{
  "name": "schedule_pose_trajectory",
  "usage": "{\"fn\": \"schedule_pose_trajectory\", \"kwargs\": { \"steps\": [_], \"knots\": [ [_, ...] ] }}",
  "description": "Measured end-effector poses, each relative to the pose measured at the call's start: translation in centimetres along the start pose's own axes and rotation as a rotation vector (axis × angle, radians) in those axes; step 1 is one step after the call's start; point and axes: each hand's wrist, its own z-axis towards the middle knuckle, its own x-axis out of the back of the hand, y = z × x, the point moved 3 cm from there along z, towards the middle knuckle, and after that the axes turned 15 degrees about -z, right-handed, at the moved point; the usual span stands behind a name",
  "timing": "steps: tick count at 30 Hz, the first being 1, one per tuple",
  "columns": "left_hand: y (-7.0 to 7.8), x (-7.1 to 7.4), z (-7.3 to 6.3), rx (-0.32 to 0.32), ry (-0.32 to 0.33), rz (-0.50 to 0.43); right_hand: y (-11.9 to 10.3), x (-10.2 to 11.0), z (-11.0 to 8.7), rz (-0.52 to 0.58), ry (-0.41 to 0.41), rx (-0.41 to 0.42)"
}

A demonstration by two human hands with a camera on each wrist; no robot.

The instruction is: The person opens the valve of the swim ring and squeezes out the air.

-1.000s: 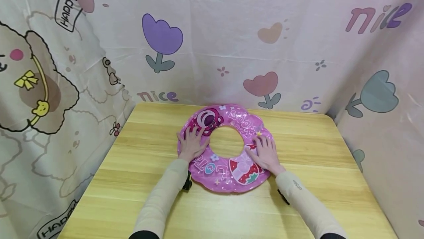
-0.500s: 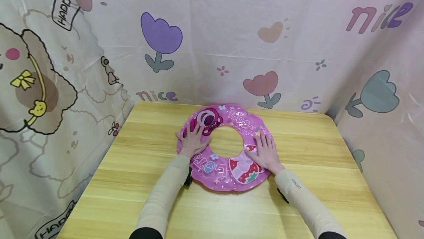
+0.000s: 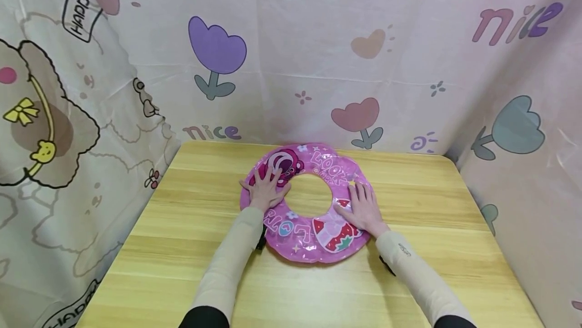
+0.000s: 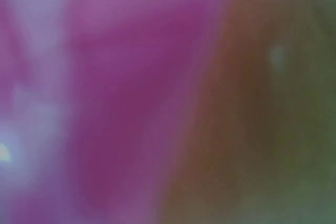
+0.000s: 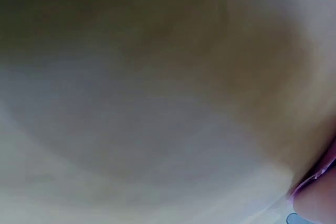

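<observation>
Pink ring: a glossy pink inflatable vinyl ring with printed pictures [image 3: 297,244] lies flat between and under both hands, on the pale yellow wood-grain table [image 3: 432,206].
Left hand: the left hand [image 3: 265,189] rests on the ring with fingers spread apart — thumb toward the hole, a dark-pink bear print [image 3: 291,158] just beyond its fingers.
Right hand: the right hand [image 3: 364,209] lies opposite, fingers straight and near one another, thumb set apart; a red-and-white strawberry print [image 3: 334,237] sits beside and below that thumb.
Flat palms: the step looks like pressing or smoothing the ring; it would go best with equal weight on both sides, fingers flat rather than digging in — thin vinyl likely creases or slides if one hand pushes harder.
Ring's hole: between the two thumbs, framing table wood.
Containers: no box, bowl or bag shows near either hand; the ring itself seems to hold air, how much I cannot tell.
Wrist views: too blurred to add finger detail.
</observation>
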Motion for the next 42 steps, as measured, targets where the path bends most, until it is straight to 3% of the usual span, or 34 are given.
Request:
{"fn": "schedule_pose_trajectory", "kwargs": {
  "steps": [11,24,32,42],
  "knots": [
    [0.6,0.4,0.2,-0.008,-0.018,0.120,0.1,-0.4,0.3,-0.030,-0.017,0.045],
    [0.1,-0.6,1.6,-0.028,-0.107,0.069,0.1,0.2,0.3,-0.043,-0.033,0.042],
    [0.8,-0.5,2.0,-0.068,-0.089,0.068,0.1,0.1,0.5,-0.045,-0.037,0.049],
    [0.8,-0.8,2.6,-0.054,-0.136,0.059,0.4,-0.2,0.8,-0.057,-0.056,0.052]
  ]
}}
